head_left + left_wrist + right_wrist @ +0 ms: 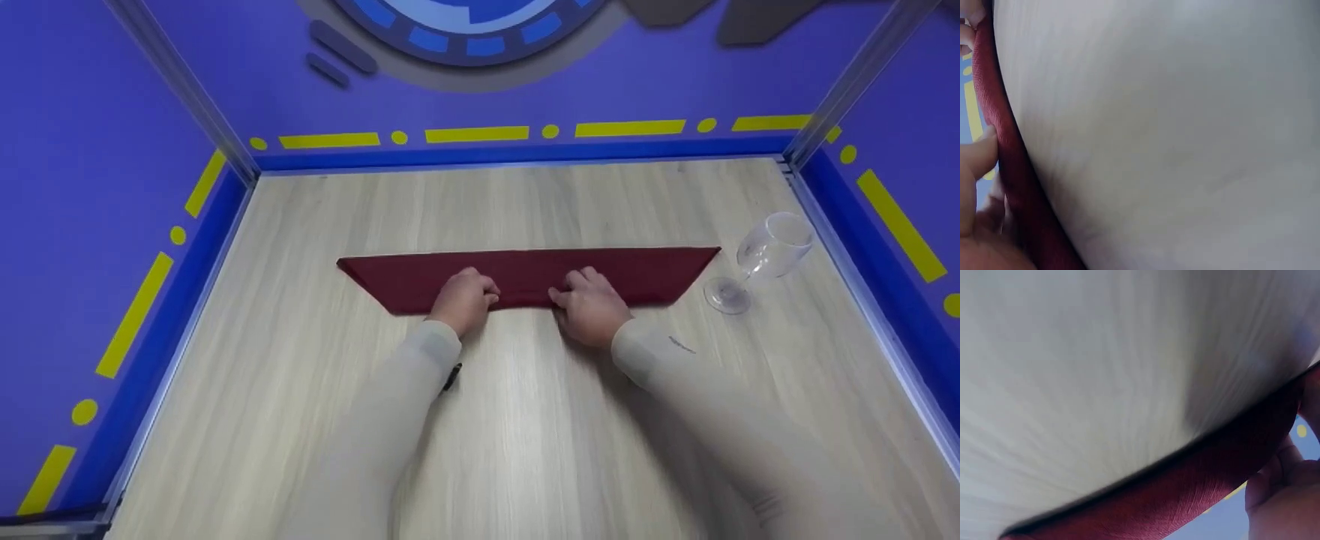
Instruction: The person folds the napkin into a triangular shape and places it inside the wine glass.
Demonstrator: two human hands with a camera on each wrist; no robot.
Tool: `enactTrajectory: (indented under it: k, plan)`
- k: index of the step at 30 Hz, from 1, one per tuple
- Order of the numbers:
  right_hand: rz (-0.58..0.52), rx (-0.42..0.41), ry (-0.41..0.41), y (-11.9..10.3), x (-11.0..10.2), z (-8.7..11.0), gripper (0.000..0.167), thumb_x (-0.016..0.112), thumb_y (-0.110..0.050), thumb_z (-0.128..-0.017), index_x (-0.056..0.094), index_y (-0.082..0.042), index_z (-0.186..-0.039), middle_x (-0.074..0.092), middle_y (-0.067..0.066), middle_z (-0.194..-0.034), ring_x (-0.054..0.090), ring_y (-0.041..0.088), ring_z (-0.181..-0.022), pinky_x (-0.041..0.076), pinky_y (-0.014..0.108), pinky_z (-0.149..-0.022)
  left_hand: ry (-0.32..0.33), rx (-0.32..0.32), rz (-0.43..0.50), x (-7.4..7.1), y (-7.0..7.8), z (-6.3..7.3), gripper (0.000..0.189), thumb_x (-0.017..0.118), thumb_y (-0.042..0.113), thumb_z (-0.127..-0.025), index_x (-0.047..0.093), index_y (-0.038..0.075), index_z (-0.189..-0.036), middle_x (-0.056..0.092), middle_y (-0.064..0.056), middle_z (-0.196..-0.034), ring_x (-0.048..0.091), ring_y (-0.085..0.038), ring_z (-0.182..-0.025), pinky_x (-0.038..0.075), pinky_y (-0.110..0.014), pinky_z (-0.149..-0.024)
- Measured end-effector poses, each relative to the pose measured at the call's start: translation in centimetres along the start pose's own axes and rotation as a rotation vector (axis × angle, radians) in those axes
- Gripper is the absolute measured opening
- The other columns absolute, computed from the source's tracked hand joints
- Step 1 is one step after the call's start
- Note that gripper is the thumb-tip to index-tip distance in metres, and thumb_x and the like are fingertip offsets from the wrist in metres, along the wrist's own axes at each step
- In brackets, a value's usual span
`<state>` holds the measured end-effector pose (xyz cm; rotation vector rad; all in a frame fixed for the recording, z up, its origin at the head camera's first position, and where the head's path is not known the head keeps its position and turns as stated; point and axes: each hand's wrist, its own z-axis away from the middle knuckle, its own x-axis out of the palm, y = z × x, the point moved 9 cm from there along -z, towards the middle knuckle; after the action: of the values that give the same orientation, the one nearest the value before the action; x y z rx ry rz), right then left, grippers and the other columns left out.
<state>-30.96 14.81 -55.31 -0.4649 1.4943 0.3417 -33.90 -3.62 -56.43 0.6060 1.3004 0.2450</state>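
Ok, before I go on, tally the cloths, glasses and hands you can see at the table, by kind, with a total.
Cloth: 1
Glass: 1
Left hand and right hand: 2
Total: 4

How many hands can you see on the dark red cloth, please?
2. The left hand pinches the near edge of the dark red cloth, left of its middle; the right hand pinches that edge, right of the middle. No other hand shows.
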Motion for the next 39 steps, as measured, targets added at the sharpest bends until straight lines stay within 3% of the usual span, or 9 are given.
enactTrajectory:
  k: [6, 14, 16, 20, 23, 25, 33, 36, 39]
  plan:
    - [-0.043, -0.012, -0.054, -0.1, 0.6, 0.3, 0.043, 0.061, -0.020, -0.107, 0.060, -0.008, -0.149, 0.061, 0.018, -0.122, 0.055, 0.033, -0.102, 0.051, 0.043, -0.092, -0.104, 0.057, 0.016, 0.5, -0.2, 0.3, 0.023, 0.068, 0.023, -0.105, 0.078, 0.012, -0.123, 0.064, -0.004, -0.122, 0.062, -0.020, -0.120, 0.051, -0.035, -0.107]
    - [-0.005, 0.046, -0.125, -0.4, 0.4, 0.0, 0.039, 0.054, -0.016, -0.110, 0.061, -0.008, -0.148, 0.058, 0.018, -0.116, 0.058, 0.033, -0.098, 0.057, 0.045, -0.087, -0.137, 0.048, 0.051, 0.8, -0.6, 0.0, 0.034, 0.077, 0.024, -0.098, 0.075, 0.011, -0.130, 0.062, -0.006, -0.126, 0.060, -0.023, -0.124, 0.049, -0.034, -0.110]
    - [0.008, 0.048, -0.118, -0.6, 0.2, -0.2, 0.036, 0.053, -0.017, -0.111, 0.066, -0.005, -0.142, 0.059, 0.016, -0.111, 0.059, 0.032, -0.094, 0.058, 0.045, -0.083, -0.138, 0.040, 0.055, 0.8, -0.7, -0.1, 0.033, 0.077, 0.023, -0.098, 0.075, 0.011, -0.129, 0.061, -0.006, -0.125, 0.061, -0.023, -0.123, 0.050, -0.034, -0.110]
    - [0.003, 0.056, -0.079, -0.7, -0.2, -0.5, 0.035, 0.051, -0.020, -0.112, 0.078, 0.002, -0.115, 0.061, 0.013, -0.102, 0.059, 0.030, -0.085, 0.059, 0.046, -0.078, -0.134, 0.026, 0.055, 0.9, -0.7, 0.0, 0.032, 0.076, 0.023, -0.099, 0.075, 0.011, -0.129, 0.061, -0.006, -0.124, 0.060, -0.023, -0.122, 0.049, -0.035, -0.110]
    - [-0.006, 0.063, -0.045, -0.7, -0.4, -0.7, 0.042, 0.049, -0.021, -0.113, 0.079, 0.003, -0.094, 0.061, 0.011, -0.094, 0.059, 0.030, -0.079, 0.058, 0.047, -0.074, -0.126, 0.021, 0.044, 0.8, -0.6, 0.1, 0.032, 0.076, 0.024, -0.099, 0.076, 0.012, -0.128, 0.061, -0.005, -0.124, 0.060, -0.024, -0.123, 0.049, -0.035, -0.110]
    - [0.005, 0.065, -0.027, -0.6, -0.5, -0.9, 0.044, 0.049, -0.021, -0.113, 0.077, 0.002, -0.088, 0.062, 0.010, -0.091, 0.061, 0.030, -0.077, 0.058, 0.048, -0.072, -0.122, 0.024, 0.037, 0.8, -0.5, 0.1, 0.031, 0.076, 0.024, -0.099, 0.076, 0.012, -0.128, 0.061, -0.006, -0.124, 0.060, -0.024, -0.123, 0.049, -0.036, -0.110]
    - [0.174, -0.038, -0.034, -1.6, -0.2, -1.2, 0.023, 0.061, -0.009, -0.105, 0.079, -0.001, -0.116, 0.072, 0.013, -0.096, 0.072, 0.030, -0.083, 0.063, 0.047, -0.079, -0.107, 0.078, -0.086, 0.7, 0.0, 0.3, 0.029, 0.074, 0.026, -0.101, 0.077, 0.013, -0.127, 0.064, -0.004, -0.124, 0.060, -0.024, -0.125, 0.049, -0.035, -0.110]
    - [0.166, -0.044, -0.021, -1.5, -0.4, -1.2, 0.020, 0.063, -0.004, -0.102, 0.080, -0.002, -0.112, 0.075, 0.012, -0.098, 0.074, 0.029, -0.089, 0.062, 0.046, -0.086, -0.093, 0.121, -0.173, 0.7, 0.6, 0.4, 0.025, 0.070, 0.024, -0.103, 0.077, 0.013, -0.125, 0.066, -0.003, -0.122, 0.061, -0.024, -0.123, 0.051, -0.036, -0.108]
    - [0.102, -0.039, -0.012, -1.1, -0.7, -1.2, 0.019, 0.062, -0.001, -0.100, 0.080, -0.002, -0.105, 0.077, 0.012, -0.096, 0.073, 0.029, -0.093, 0.058, 0.046, -0.094, -0.085, 0.124, -0.199, 0.5, 0.8, 0.3, 0.023, 0.066, 0.023, -0.105, 0.078, 0.012, -0.122, 0.068, -0.004, -0.119, 0.063, -0.024, -0.119, 0.053, -0.036, -0.105]
